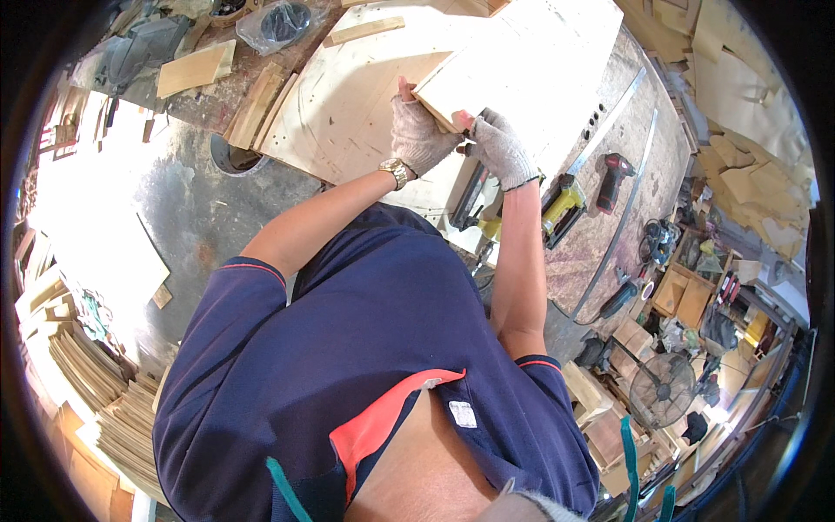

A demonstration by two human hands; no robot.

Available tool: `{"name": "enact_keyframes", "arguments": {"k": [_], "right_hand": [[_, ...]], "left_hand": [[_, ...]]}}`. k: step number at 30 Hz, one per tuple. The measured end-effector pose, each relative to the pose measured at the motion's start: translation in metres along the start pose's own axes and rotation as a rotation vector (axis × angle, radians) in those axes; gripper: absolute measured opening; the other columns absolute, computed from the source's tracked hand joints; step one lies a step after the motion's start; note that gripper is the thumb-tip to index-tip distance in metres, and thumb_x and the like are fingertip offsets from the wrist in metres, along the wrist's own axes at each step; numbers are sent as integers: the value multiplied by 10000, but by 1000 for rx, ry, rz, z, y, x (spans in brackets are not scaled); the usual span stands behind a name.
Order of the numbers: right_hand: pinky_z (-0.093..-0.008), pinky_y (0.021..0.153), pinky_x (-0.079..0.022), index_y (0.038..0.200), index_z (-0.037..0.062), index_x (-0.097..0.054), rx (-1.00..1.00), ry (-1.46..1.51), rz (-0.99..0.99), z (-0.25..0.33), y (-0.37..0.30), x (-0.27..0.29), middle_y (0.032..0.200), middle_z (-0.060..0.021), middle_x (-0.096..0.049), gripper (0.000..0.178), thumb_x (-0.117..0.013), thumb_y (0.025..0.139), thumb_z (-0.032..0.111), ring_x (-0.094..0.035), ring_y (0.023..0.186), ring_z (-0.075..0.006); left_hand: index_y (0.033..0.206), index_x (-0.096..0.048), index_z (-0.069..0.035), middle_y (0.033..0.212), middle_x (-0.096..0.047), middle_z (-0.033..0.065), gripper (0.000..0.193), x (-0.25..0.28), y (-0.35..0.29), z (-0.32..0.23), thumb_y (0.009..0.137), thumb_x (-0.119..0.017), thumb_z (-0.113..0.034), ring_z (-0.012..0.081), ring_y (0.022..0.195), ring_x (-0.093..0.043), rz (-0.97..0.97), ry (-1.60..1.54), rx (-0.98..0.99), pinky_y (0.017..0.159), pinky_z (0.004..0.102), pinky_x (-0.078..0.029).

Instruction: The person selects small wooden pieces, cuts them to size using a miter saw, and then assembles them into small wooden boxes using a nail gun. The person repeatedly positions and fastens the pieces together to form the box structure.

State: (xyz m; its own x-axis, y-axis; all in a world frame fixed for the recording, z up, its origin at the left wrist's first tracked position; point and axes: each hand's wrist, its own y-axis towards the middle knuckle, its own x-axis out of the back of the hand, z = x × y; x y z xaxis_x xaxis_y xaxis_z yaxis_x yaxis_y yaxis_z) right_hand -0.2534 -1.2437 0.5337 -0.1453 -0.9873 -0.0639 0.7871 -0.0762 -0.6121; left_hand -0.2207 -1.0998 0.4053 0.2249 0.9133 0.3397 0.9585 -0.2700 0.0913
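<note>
Left hand: our gloved left hand (418, 132) sits at the near corner of the pale wooden panel (522, 70), fingers curled against its edge with the thumb up on top; we read it as closed on the panel.
Right hand: our gloved right hand (502, 150) is just beside it, at about 4 o'clock from the left, fingers folded over the same corner; it also looks closed on the panel, though the fingertips are hidden under the wood.
Panel position: it lies on the round wooden worktop (348, 113), lifted or tilted a little at our end; we cannot tell whether the far end rests flat.
Long axis: the panel runs away from the grip toward 1 o'clock, so nearly all of it lies beyond our hands.
Nearer hand: both meet at the one corner; the left holds the short edge, the right the long side, neither clearly nearer to the bulk.
Nearby: a yellow nail gun (564, 209) lies at 5 o'clock from the right hand, a red drill (612, 178) just past it.
Wrist: a gold watch (397, 171) on the left.
</note>
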Motion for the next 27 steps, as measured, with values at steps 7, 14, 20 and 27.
{"name": "enact_keyframes", "arguments": {"k": [7,14,20,27], "right_hand": [[-401,785,-582,1320,-36,-587,21,-1,35,-2,0,3,1159,-103,-656,463,-724,1040,306,-652,975,-202],[-294,687,-515,1148,-28,-692,80,-335,-224,1,-10,-2,940,-42,-666,354,-721,1032,305,-597,801,-115],[-291,678,-514,1173,-32,-689,140,-162,-756,-35,-61,14,925,-70,-701,372,-752,998,290,-631,785,-122],[-484,930,-563,1333,-19,-599,-10,-727,-1266,-159,-85,56,1082,-223,-752,656,-801,805,314,-726,998,-436]], "left_hand": [[1545,-78,-76,1463,-394,150,1189,15,14,-30,784,-899,-479,225,1330,-472,161,-1166,305,1212,448,-337],[1537,-137,-102,1495,-366,143,1150,-3,2,-4,736,-941,-291,206,1373,-444,-35,-181,102,1212,423,-362],[1581,-156,-100,1465,-371,154,1183,12,-6,-11,749,-919,-457,251,1368,-444,-94,-95,-103,1138,444,-432],[1558,-160,-99,1439,-377,153,1223,11,-4,-6,672,-965,-347,251,1361,-459,-108,-16,-95,1140,416,-440]]}}
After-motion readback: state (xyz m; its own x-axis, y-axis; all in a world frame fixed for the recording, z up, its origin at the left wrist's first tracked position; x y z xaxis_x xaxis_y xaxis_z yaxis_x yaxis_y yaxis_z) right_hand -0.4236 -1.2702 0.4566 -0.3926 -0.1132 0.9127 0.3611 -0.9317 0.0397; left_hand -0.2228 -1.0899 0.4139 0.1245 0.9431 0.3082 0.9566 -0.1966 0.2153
